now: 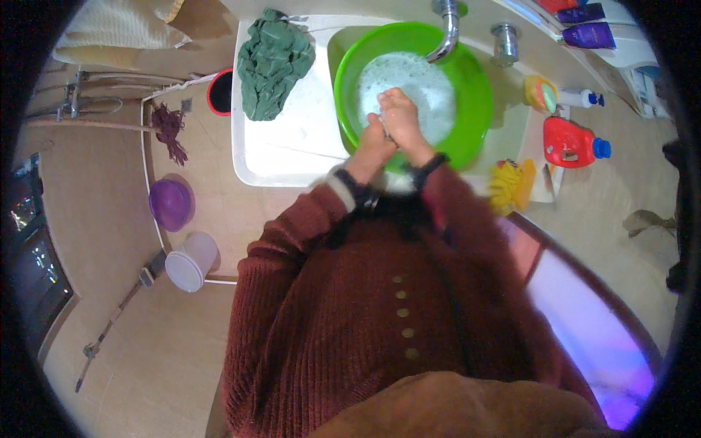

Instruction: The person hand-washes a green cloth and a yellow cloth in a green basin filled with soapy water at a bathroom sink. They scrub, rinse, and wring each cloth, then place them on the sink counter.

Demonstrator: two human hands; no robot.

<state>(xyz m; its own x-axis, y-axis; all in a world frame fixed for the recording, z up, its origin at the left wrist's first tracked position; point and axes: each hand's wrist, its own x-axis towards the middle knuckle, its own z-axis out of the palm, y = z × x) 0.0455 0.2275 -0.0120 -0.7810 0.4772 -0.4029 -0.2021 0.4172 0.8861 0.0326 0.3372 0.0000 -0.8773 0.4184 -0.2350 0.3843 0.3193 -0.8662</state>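
A bright green basin point(478, 109) sits in the sink under the metal tap point(447, 36), with foamy, soapy water point(431, 95) in it. Over its near side my two hands are pressed together at the water. My left hand point(374, 146) is closed, its thumb against the other hand. Curled fingers and a wet look mark my right hand point(406, 123). Whatever is between the palms, if anything, is hidden. To the left, a crumpled dark green cloth point(274, 69) lies on the white drainboard point(281, 153).
Right of the sink are a red bottle with a blue cap point(568, 142), a yellow-and-green sponge point(540, 95), a white pump bottle point(577, 98) and yellow gloves point(505, 186). On the floor at left stand a purple tub point(169, 204), a white bucket point(191, 263) and a mop point(169, 131).
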